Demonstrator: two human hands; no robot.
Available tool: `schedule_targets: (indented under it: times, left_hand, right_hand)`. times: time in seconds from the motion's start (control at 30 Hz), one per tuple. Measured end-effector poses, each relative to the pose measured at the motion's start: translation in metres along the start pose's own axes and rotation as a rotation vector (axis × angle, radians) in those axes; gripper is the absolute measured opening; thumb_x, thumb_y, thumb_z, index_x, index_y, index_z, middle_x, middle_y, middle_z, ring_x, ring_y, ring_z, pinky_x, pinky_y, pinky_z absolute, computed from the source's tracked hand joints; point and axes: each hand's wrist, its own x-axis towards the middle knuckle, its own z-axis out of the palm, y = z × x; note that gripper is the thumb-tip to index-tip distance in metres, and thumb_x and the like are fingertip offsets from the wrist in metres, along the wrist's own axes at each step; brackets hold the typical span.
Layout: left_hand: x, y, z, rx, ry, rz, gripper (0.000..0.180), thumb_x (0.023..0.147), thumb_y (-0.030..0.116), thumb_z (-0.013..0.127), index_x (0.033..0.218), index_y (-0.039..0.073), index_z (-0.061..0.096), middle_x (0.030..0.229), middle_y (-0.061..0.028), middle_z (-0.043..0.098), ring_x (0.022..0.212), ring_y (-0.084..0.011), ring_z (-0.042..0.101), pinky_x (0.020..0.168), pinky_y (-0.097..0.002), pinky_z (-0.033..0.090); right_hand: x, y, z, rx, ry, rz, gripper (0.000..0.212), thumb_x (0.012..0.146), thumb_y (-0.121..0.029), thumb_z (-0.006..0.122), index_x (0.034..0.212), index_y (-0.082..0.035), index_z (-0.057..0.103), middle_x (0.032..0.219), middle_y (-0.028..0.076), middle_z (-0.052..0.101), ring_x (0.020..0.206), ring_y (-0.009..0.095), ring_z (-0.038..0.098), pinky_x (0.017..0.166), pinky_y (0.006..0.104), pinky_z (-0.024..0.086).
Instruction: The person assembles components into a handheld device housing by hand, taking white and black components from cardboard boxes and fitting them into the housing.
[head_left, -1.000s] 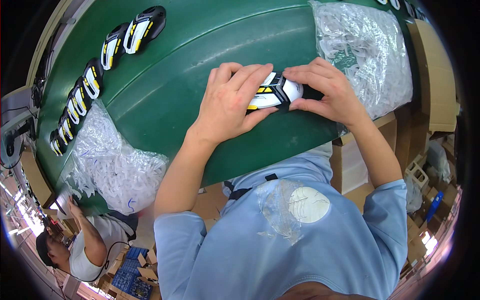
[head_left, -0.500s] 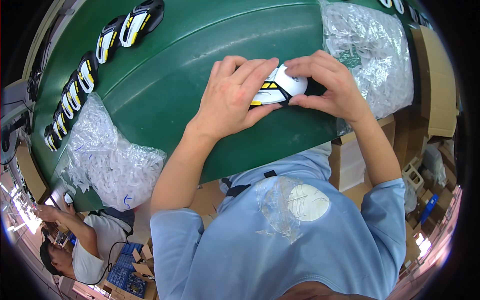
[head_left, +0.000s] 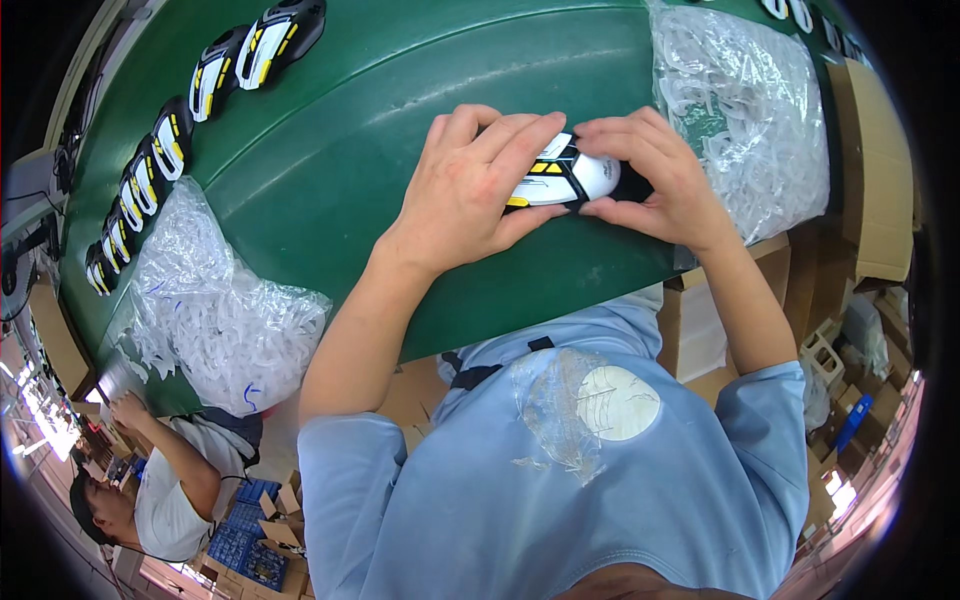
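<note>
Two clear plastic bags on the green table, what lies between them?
In the head view, the left hand, the right hand and the white, black and yellow piece they hold.

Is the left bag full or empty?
Not empty: the bag holds many white pieces, visible through its clear plastic. Whether it's full, I cannot tell.

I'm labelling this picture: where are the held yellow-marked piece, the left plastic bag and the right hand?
Held yellow-marked piece (head_left: 551, 187): head view, white panel.
Left plastic bag (head_left: 228, 325): head view, filled part.
Right hand (head_left: 672, 180): head view, back of hand.
</note>
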Motion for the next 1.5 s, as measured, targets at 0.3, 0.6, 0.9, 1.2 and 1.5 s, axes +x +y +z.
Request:
schedule_targets:
  times: [0.3, 0.6, 0.9, 1.2, 1.5]
  left_hand:
    - [-0.003, 0.0, 0.002, 0.014, -0.007, -0.004, 0.079, 0.076, 0.036, 0.093, 0.145, 0.009, 0.064, 0.13, -0.009, 0.071, 0.113, -0.0339, 0.061, 0.101, -0.0463, 0.048]
    - [0.007, 0.006, 0.005, 0.097, -0.123, 0.031, 0.086, 0.077, 0.047, 0.091, 0.148, 0.009, 0.06, 0.134, -0.0092, 0.065, 0.122, -0.0345, 0.057, 0.104, -0.0488, 0.043]
    - [0.009, 0.014, 0.013, 0.132, -0.033, 0.019, 0.067, 0.077, 0.054, 0.09, 0.128, 0.015, 0.073, 0.124, -0.0083, 0.067, 0.116, -0.033, 0.057, 0.094, -0.0471, 0.042]
    - [0.009, -0.013, 0.034, 0.037, 0.018, 0.053, 0.067, 0.074, 0.053, 0.089, 0.125, 0.012, 0.074, 0.128, -0.0125, 0.069, 0.126, -0.0424, 0.057, 0.097, -0.0519, 0.043]
    - [0.004, 0.007, -0.005, 0.179, -0.006, 0.026, 0.061, 0.079, 0.041, 0.092, 0.13, 0.013, 0.076, 0.121, -0.0121, 0.069, 0.113, -0.0349, 0.059, 0.1, -0.0467, 0.045]
  right_hand:
    - [-0.008, -0.001, -0.005, -0.065, -0.011, 0.084, 0.049, 0.079, -0.021, 0.091, 0.123, -0.007, 0.076, 0.121, 0.008, 0.078, 0.105, 0.03, 0.068, 0.095, 0.0401, 0.056]
    - [-0.001, -0.011, -0.004, -0.069, -0.099, 0.165, 0.035, 0.087, -0.018, 0.084, 0.12, -0.01, 0.077, 0.114, 0.007, 0.077, 0.101, 0.031, 0.074, 0.086, 0.0387, 0.061]
    - [-0.008, -0.017, -0.003, -0.07, -0.029, 0.15, 0.033, 0.092, -0.021, 0.08, 0.123, -0.012, 0.077, 0.114, 0.007, 0.078, 0.101, 0.03, 0.075, 0.084, 0.0388, 0.06]
    - [0.092, -0.053, 0.047, 0.066, 0.601, -0.111, 0.054, 0.1, -0.035, 0.072, 0.147, -0.013, 0.058, 0.145, 0.01, 0.053, 0.12, 0.028, 0.056, 0.106, 0.0466, 0.041]
    - [0.024, -0.019, -0.107, -0.057, 0.165, -0.033, 0.038, 0.103, -0.021, 0.068, 0.138, -0.006, 0.063, 0.134, 0.02, 0.063, 0.102, 0.025, 0.064, 0.083, 0.0364, 0.051]
